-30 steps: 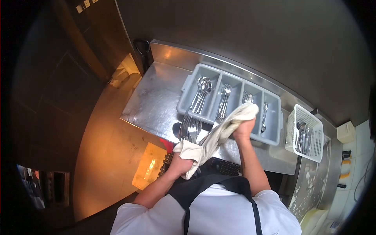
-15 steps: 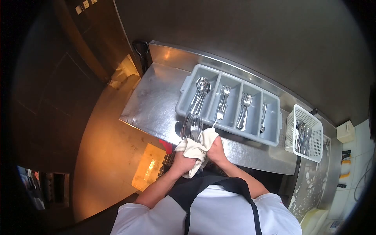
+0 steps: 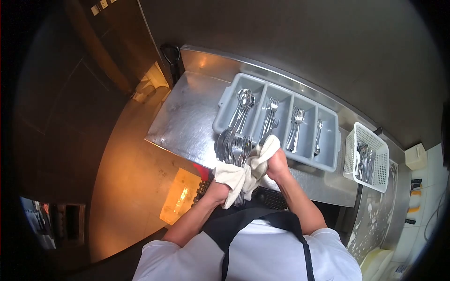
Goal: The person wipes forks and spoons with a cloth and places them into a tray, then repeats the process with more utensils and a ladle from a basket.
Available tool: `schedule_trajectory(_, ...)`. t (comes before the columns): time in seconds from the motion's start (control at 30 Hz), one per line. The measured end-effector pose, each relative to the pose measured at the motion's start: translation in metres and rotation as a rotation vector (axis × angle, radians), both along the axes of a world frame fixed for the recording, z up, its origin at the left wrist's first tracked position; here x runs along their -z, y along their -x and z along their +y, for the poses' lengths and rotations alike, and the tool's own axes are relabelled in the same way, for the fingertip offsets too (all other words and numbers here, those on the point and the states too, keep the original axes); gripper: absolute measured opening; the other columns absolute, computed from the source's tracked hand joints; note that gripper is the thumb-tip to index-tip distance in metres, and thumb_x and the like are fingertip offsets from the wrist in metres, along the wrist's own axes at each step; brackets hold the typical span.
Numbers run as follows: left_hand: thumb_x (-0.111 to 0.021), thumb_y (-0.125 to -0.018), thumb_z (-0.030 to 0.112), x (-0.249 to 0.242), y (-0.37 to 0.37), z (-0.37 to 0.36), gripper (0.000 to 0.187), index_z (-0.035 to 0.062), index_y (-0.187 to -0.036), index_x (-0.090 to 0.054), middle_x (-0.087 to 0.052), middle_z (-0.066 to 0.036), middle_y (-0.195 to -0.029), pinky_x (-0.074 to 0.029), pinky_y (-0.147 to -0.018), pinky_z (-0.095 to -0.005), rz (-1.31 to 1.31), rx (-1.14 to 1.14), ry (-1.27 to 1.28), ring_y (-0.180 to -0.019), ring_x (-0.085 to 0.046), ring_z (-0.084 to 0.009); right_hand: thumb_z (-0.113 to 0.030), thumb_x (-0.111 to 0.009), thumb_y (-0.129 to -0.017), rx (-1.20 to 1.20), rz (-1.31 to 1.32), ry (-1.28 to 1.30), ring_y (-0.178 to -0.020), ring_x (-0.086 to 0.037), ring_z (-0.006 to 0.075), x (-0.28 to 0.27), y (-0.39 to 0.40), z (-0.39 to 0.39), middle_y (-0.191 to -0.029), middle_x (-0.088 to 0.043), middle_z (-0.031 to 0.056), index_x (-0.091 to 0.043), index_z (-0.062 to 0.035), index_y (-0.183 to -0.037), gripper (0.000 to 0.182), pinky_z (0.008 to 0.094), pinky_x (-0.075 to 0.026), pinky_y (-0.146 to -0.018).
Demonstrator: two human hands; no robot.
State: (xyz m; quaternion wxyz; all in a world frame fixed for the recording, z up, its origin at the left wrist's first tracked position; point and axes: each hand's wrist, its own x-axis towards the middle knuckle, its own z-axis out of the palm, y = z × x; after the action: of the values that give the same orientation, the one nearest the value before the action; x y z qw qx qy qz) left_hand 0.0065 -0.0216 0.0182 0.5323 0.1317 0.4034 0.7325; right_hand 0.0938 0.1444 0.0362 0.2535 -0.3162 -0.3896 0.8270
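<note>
My left hand (image 3: 218,192) is closed round a bunch of forks and spoons (image 3: 233,147), heads up, with a white cloth (image 3: 230,175) wrapped about their handles. The cloth's other end is bunched in my right hand (image 3: 277,165), fingers closed. From that bunched end a fork (image 3: 274,125) points up over the second compartment of the grey cutlery tray (image 3: 224,100); its handle end is hidden in the cloth. Spoons (image 3: 245,100) lie in the tray's left compartment, forks (image 3: 271,107) in the second, and more cutlery (image 3: 297,121) in the third. The right compartment holds small spoons (image 3: 319,136).
The tray stands on a steel counter (image 3: 180,110) against a raised back edge. To its right is a white plastic basket (image 3: 384,171) with loose cutlery (image 3: 365,161). A wet steel surface (image 3: 375,215) lies beyond. An orange-lit bin or box (image 3: 180,196) stands low at left.
My right hand, with the cloth end and fork, has moved up and right, and the fork now reaches further over the second compartment. The held bunch has risen slightly.
</note>
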Motion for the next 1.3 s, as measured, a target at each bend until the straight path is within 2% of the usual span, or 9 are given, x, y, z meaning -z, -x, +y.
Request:
schedule_trajectory(0.2, -0.060, -0.088, 0.007, 0.006, 0.020, -0.008, 0.015, -0.0004, -0.100, -0.063, -0.064, -0.006, -0.089, -0.053, -0.065, -0.0265, 0.031, 0.339, -0.054, -0.077, -0.062, -0.0130, -0.003, -0.058, -0.086, -0.258, 0.006, -0.483, -0.081, -0.059, 0.0108, -0.001, -0.001, -0.020, -0.092, -0.061, 0.0030, -0.055, -0.0038, -0.108, 0.022, 0.0263, -0.049, -0.069)
schedule_trajectory(0.37, -0.063, -0.085, 0.004, 0.004, 0.002, -0.008, 0.014, 0.0022, -0.098, -0.063, -0.064, -0.005, -0.088, -0.052, -0.063, -0.0256, 0.089, 0.124, 0.050, -0.075, -0.062, -0.0119, 0.000, -0.056, -0.086, -0.225, -0.022, -0.490, -0.093, -0.055, 0.0097, -0.001, 0.003, -0.017, -0.101, -0.058, -0.0006, -0.052, -0.0037, -0.113, 0.028, 0.0267, -0.047, -0.083)
schedule_trajectory(0.67, -0.067, -0.078, 0.002, 0.007, -0.011, -0.007, 0.016, 0.0023, -0.093, -0.064, -0.065, -0.006, -0.087, -0.050, -0.073, -0.0302, 0.628, -0.044, 0.187, -0.082, -0.062, -0.0143, -0.009, -0.049, -0.084, -0.077, -0.542, -1.171, -0.082, -0.059, 0.0456, -0.017, 0.001, -0.014, -0.081, -0.059, 0.0299, -0.054, 0.0027, -0.101, 0.021, 0.0421, -0.050, -0.069)
schedule_trajectory(0.83, -0.063, -0.077, 0.000, 0.005, -0.007, -0.006, 0.016, 0.0012, -0.093, -0.064, -0.066, -0.009, -0.088, -0.049, -0.074, -0.0302, 0.592, -0.065, 0.166, -0.083, -0.064, -0.0192, 0.002, -0.050, -0.083, 0.151, -0.135, -0.789, -0.070, -0.062, 0.0108, 0.002, 0.008, -0.015, -0.072, -0.065, 0.0083, -0.062, 0.0020, -0.087, 0.013, 0.0299, -0.050, -0.063)
schedule_trajectory(0.97, -0.064, -0.075, -0.001, 0.010, -0.008, -0.009, 0.020, 0.0009, -0.095, -0.063, -0.065, -0.009, -0.088, -0.050, -0.075, -0.0314, 0.896, -0.013, 0.096, -0.083, -0.064, -0.0217, -0.002, -0.051, -0.082, 0.130, -0.363, -1.329, -0.069, -0.065, 0.0196, -0.010, 0.002, 0.004, -0.074, -0.067, 0.0122, -0.062, 0.0038, -0.088, 0.014, 0.0328, -0.050, -0.063)
schedule_trajectory(1.1, -0.063, -0.075, -0.001, -0.001, -0.007, -0.009, 0.021, 0.0015, -0.096, -0.064, -0.066, -0.010, -0.088, -0.050, -0.076, -0.0329, 0.913, -0.065, 0.107, -0.085, -0.064, -0.0218, -0.001, -0.050, -0.081, 0.420, -0.319, -0.884, -0.068, -0.065, 0.0210, -0.005, -0.006, 0.029, -0.069, -0.064, 0.0105, -0.061, 0.0049, -0.081, 0.013, 0.0325, -0.050, -0.061)
schedule_trajectory(1.2, -0.064, -0.075, -0.001, -0.001, -0.002, -0.010, 0.021, 0.0018, -0.095, -0.065, -0.066, -0.010, -0.089, -0.050, -0.075, -0.0326, 1.000, -0.111, 0.096, -0.085, -0.065, -0.0212, -0.006, -0.051, -0.084, 0.306, 0.027, -0.233, -0.078, -0.062, 0.0214, 0.020, -0.018, 0.030, -0.087, -0.063, 0.0089, -0.057, -0.0002, -0.099, 0.017, 0.0301, -0.049, -0.070)
schedule_trajectory(1.27, -0.064, -0.074, -0.001, -0.003, -0.002, -0.008, 0.020, 0.0021, -0.094, -0.065, -0.066, -0.010, -0.088, -0.050, -0.075, -0.0321, 0.947, -0.109, 0.106, -0.085, -0.064, -0.0207, -0.005, -0.051, -0.086, 0.075, -0.301, -0.843, -0.090, -0.058, 0.0192, 0.015, -0.019, -0.009, -0.097, -0.060, 0.0088, -0.053, -0.0006, -0.107, 0.022, 0.0305, -0.046, -0.081)
schedule_trajectory(1.3, -0.064, -0.073, -0.001, -0.001, -0.004, -0.008, 0.020, 0.0023, -0.093, -0.065, -0.066, -0.010, -0.088, -0.050, -0.075, -0.0320, 0.887, -0.084, 0.122, -0.084, -0.064, -0.0204, -0.005, -0.052, -0.087, -0.045, -0.061, -0.523, -0.096, -0.054, 0.0170, 0.013, -0.011, -0.023, -0.098, -0.060, 0.0075, -0.055, 0.0001, -0.104, 0.018, 0.0306, -0.042, -0.088)
